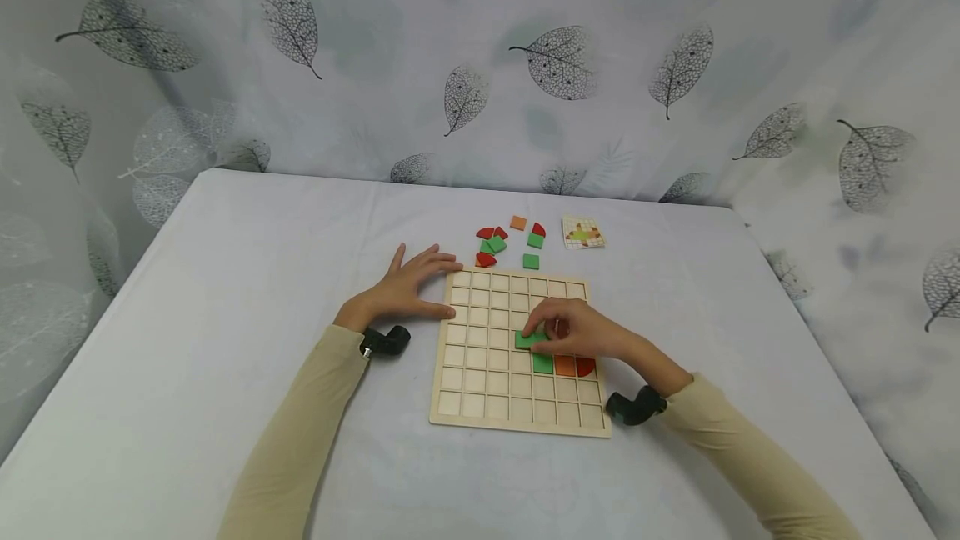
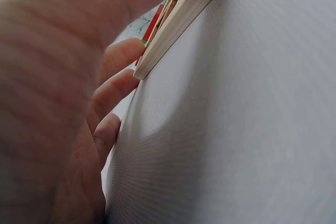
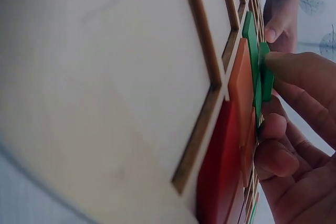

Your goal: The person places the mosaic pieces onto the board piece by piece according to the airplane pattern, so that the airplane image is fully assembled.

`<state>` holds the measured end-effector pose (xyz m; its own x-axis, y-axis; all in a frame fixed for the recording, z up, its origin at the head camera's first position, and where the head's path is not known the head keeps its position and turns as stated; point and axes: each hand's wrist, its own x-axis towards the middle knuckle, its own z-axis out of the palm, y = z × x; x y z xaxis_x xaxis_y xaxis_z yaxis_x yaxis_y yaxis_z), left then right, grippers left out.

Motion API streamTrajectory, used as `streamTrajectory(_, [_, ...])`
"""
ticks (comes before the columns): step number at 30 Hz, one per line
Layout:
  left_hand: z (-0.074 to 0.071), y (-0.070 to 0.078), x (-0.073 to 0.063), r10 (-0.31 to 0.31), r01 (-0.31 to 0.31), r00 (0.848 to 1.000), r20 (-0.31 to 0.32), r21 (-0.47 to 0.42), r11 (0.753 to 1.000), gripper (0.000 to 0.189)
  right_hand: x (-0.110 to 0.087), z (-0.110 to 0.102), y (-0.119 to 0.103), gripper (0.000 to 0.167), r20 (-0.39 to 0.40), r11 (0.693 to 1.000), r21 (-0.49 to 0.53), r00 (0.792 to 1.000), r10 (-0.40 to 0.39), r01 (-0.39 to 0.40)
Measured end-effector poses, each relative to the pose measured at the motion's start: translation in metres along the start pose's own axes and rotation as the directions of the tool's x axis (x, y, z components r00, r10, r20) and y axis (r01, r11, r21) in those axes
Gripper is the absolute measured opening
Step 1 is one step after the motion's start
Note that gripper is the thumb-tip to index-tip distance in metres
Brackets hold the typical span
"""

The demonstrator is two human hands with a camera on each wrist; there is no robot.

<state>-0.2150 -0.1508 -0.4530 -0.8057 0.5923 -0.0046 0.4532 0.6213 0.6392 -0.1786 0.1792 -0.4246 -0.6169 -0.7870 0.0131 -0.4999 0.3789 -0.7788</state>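
Observation:
A wooden grid board (image 1: 474, 402) lies flat on the white table. My left hand (image 1: 408, 286) is spread at its left side, thumb and fingertips at the rim; the left wrist view shows the board's edge (image 2: 181, 30) against them. Over the board's middle, my right hand (image 1: 577, 330) pinches a green square tile (image 1: 522, 340). In the right wrist view this green tile (image 3: 266, 72) stands slightly above the grid. Close by sit a green square (image 1: 542, 364), an orange square (image 1: 565, 367) and a red quarter-round tile (image 1: 586, 367), side by side in one row.
Beyond the board's far edge lie loose tiles: red quarter-rounds (image 1: 486, 233), green squares (image 1: 531, 262) and an orange square (image 1: 518, 223). To their right is a small pattern card (image 1: 583, 232) with a grid picture. A leaf-print curtain (image 1: 360, 90) hangs behind the table (image 1: 225, 273).

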Motion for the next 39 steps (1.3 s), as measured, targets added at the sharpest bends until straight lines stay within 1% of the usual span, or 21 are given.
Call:
streamTrajectory(4, [0.000,0.000,0.000,0.000,0.000,1.000,0.000,0.000,1.000,0.074,0.000,0.002,-0.001,0.016,-0.007,1.000,-0.018,1.000,-0.018,0.018])
streamTrajectory(7, [0.000,0.001,0.000,-0.002,0.002,1.000,0.000,0.000,1.000,0.075,0.002,0.004,-0.003,0.015,-0.017,1.000,-0.027,1.000,-0.015,0.014])
streamTrajectory(14, [-0.001,0.002,-0.001,-0.001,0.001,1.000,0.000,-0.003,1.000,0.075,0.007,0.006,-0.009,0.010,-0.008,0.997,-0.048,0.998,0.059,-0.060])
streamTrajectory(17, [-0.001,0.002,-0.001,0.001,-0.001,1.000,0.000,-0.005,1.000,0.075,0.009,0.005,-0.010,0.009,-0.002,0.996,-0.053,0.998,0.067,-0.067])
streamTrajectory(23, [0.000,0.001,0.000,-0.001,0.001,1.000,0.002,-0.005,1.000,0.075,0.010,0.003,-0.009,0.008,0.015,0.998,-0.047,0.999,0.046,-0.045])
streamTrajectory(27, [0.000,0.001,0.000,0.003,-0.003,1.000,0.003,-0.009,1.000,0.074,0.010,0.001,-0.009,0.013,0.019,0.998,-0.052,0.999,0.035,-0.034])
streamTrajectory(31, [0.000,0.001,0.000,-0.006,0.006,1.000,0.003,-0.014,1.000,0.074,0.011,-0.001,-0.011,0.017,0.016,0.998,-0.050,0.999,0.037,-0.036])
streamTrajectory(35, [-0.001,0.001,0.000,-0.013,0.013,1.000,0.003,-0.015,1.000,0.074,0.012,-0.003,-0.010,0.015,0.021,0.999,-0.037,0.999,0.031,-0.030])
streamTrajectory(39, [-0.001,0.002,0.000,-0.010,0.010,1.000,0.002,-0.012,1.000,0.074,0.012,-0.005,-0.007,0.012,0.012,0.999,-0.037,1.000,0.008,-0.008])
